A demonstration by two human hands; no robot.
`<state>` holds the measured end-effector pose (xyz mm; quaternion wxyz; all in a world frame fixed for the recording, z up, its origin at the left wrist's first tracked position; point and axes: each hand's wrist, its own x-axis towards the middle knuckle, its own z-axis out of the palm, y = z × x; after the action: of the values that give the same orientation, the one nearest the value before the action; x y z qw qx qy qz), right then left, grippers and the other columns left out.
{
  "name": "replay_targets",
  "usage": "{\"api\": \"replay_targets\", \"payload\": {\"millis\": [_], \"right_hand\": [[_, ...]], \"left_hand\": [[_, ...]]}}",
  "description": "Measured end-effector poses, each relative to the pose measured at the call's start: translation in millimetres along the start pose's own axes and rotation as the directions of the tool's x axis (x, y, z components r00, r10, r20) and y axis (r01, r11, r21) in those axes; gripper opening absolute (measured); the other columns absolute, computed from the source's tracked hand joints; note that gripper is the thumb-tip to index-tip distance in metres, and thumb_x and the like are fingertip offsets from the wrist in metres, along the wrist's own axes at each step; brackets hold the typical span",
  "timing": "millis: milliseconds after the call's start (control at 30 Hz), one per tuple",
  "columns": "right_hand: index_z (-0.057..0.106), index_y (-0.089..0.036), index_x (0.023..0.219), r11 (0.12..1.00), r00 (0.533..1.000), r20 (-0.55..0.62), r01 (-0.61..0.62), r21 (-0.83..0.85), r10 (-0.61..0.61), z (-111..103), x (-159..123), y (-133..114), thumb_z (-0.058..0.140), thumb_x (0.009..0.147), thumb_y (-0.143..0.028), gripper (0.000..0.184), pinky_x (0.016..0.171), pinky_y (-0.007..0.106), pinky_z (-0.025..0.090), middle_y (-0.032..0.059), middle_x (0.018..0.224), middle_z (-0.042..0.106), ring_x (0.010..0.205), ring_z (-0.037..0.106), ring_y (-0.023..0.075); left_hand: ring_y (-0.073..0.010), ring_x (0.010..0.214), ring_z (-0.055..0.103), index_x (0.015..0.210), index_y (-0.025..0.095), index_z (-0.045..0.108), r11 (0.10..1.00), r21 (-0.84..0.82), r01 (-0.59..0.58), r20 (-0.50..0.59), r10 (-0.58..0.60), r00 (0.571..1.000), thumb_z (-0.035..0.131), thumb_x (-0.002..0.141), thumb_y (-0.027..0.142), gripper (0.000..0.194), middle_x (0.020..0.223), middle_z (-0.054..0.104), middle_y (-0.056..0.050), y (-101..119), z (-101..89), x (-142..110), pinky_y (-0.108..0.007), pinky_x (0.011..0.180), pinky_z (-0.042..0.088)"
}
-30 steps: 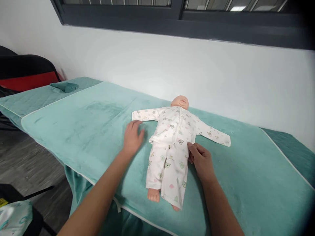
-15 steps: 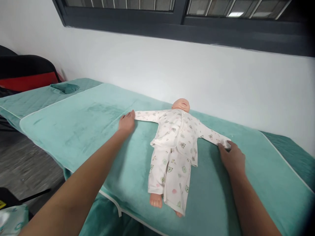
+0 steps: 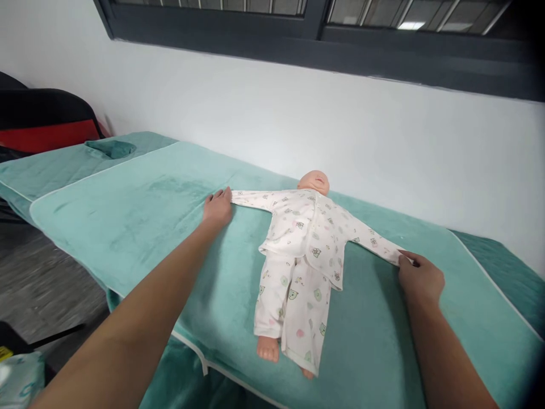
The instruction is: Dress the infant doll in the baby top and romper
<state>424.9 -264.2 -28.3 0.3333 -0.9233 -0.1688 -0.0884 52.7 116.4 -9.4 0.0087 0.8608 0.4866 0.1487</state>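
Note:
A baby doll (image 3: pixel 314 180) lies on its back on a green bed cover (image 3: pixel 140 227), its head by the wall. It wears a white printed top (image 3: pixel 298 221) and matching trousers (image 3: pixel 292 301); both feet stick out at the bottom. The sleeves are spread out to each side. My left hand (image 3: pixel 218 208) is closed at the cuff of the sleeve on the left. On the other side, my right hand (image 3: pixel 421 278) pinches the end of the right-hand sleeve (image 3: pixel 374 240) and draws it straight. The doll's hands are hidden.
Behind the bed rises a white wall (image 3: pixel 255 108) with a dark window frame (image 3: pixel 238 37). A black and red chair (image 3: pixel 46 122) stands at the far left. A patterned packet (image 3: pixel 21 378) is at the lower left.
My right hand has moved right and slightly down, and the sleeve it holds is now stretched straight instead of bunched. My left hand has barely shifted at its cuff.

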Motion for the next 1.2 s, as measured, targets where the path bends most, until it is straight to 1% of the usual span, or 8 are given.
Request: {"api": "replay_targets", "payload": {"millis": [133,300,533,667,800,967,1033,1200], "right_hand": [[0.075,-0.013,0.102,0.988,0.982,-0.121,0.151,0.028,-0.147,4.7,-9.3,-4.6,0.055,0.078,-0.032,0.037,0.089,0.044,0.042,0.0208,0.101,0.062,0.103,0.056,0.0337],[0.071,-0.014,0.101,0.909,0.879,-0.3,0.409,0.077,-0.37,10.2,-37.1,-24.8,0.054,0.082,-0.036,0.034,0.106,0.049,0.036,0.0208,0.122,0.057,0.12,0.051,0.0344],[0.066,-0.014,0.106,0.842,0.852,-0.231,0.511,0.172,-0.47,7.1,-83.8,-47.5,0.053,0.088,-0.036,0.031,0.107,0.051,0.038,0.0188,0.125,0.055,0.128,0.047,0.0329],[0.061,-0.018,0.113,0.825,0.876,-0.064,0.472,0.312,-0.478,-3.0,-116.1,-56.4,0.055,0.091,-0.041,0.033,0.091,0.043,0.051,0.016,0.125,0.054,0.114,0.056,0.0273],[0.059,-0.022,0.111,0.826,0.858,0.136,0.417,0.379,-0.495,-11.8,-151.1,-63.4,0.054,0.094,-0.046,0.03,0.081,0.039,0.052,0.0099,0.109,0.061,0.09,0.061,0.0219],[0.061,-0.024,0.108,0.777,0.767,0.186,0.545,0.315,-0.614,-17.7,-174.1,-65.5,0.051,0.097,-0.042,0.023,0.089,0.041,0.047,0.0082,0.109,0.065,0.102,0.059,0.0246],[0.062,-0.024,0.105,0.759,0.747,0.177,0.582,0.292,-0.641,-18.2,-176.0,-65.3,0.052,0.097,-0.041,0.021,0.09,0.041,0.046,0.0076,0.108,0.065,0.103,0.058,0.0245],[0.061,-0.023,0.105,0.789,0.774,0.186,0.551,0.271,-0.605,-15.1,-174.8,-65.6,0.059,0.093,-0.041,0.022,0.088,0.041,0.047,0.0067,0.105,0.064,0.101,0.058,0.025]], "left_hand": [[-0.0262,0.146,0.033,0.153,0.01,0.031,1.0,-0.003,0.0,0.001,0.0,1.0,0.027,0.089,0.01,0.064,0.154,0.044,-0.015,1.4,-1.2,-2.1,-0.048,0.118,0.024],[-0.0263,0.147,0.031,0.154,0.013,0.031,1.0,-0.007,-0.008,0.009,0.008,1.0,0.028,0.09,0.012,0.064,0.158,0.038,-0.01,3.8,-2.4,-7.3,-0.049,0.12,0.022],[-0.027,0.146,0.033,0.155,0.01,0.026,0.998,-0.051,0.042,-0.037,-0.044,0.998,0.031,0.09,0.015,0.065,0.158,0.036,-0.015,10.6,-5.7,-21.6,-0.047,0.12,0.024],[-0.0319,0.141,0.04,0.152,0.008,0.032,0.972,-0.22,0.08,-0.148,-0.114,0.982,0.041,0.087,0.016,0.066,0.154,0.041,-0.019,21.5,-9.3,-51.5,-0.047,0.115,0.033],[-0.025,0.131,0.052,0.146,0.019,0.044,0.826,-0.56,-0.063,-0.181,-0.047,0.982,0.044,0.085,0.013,0.062,0.144,0.055,-0.011,39.2,-11.4,-102.8,-0.043,0.113,0.039],[-0.0187,0.129,0.054,0.147,0.029,0.04,0.471,-0.873,-0.124,-0.041,0.183,0.982,0.054,0.09,0.025,0.059,0.146,0.052,-0.006,60.8,-26.0,-154.5,-0.037,0.112,0.039],[-0.018,0.126,0.055,0.14,0.028,0.05,0.422,-0.899,-0.116,-0.034,0.197,0.98,0.058,0.09,0.029,0.051,0.139,0.058,-0.005,67.8,-32.3,-161.1,-0.035,0.111,0.039],[-0.0169,0.107,0.06,0.106,0.022,0.064,0.416,-0.9,-0.128,-0.065,0.163,0.985,0.059,0.088,0.025,0.019,0.111,0.067,-0.003,82.3,-32.0,-155.7,-0.032,0.1,0.044]]}}
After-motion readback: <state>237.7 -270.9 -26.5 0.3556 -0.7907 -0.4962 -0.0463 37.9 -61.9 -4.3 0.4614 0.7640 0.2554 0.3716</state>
